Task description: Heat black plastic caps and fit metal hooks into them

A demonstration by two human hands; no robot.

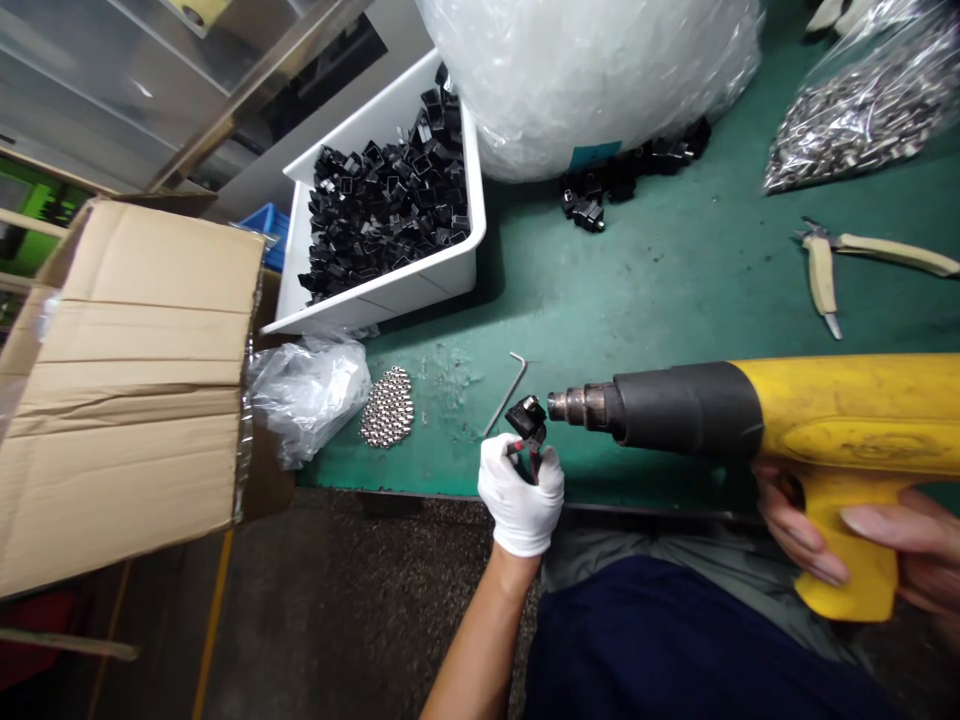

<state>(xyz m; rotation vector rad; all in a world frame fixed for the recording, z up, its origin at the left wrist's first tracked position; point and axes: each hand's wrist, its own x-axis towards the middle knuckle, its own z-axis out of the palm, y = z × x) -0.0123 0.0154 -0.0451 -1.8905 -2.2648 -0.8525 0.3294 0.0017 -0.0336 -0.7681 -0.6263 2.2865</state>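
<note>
Left grip, gloved, closed round pliers, a black part at their tip just beyond it! Right grip wraps the heat gun, aimed just short of that part. Heating, it seems, calling for steady aim. From the left grip: bin and metal bits off left, hex key crowding close beyond, cutters well right.

The single view over here looks out from the person's own head, forward and steeply down past their dark blue clothing onto the green table, close enough that the gloved left hand sits just below mid-frame while the yellow heat gun runs off the right edge.
</note>
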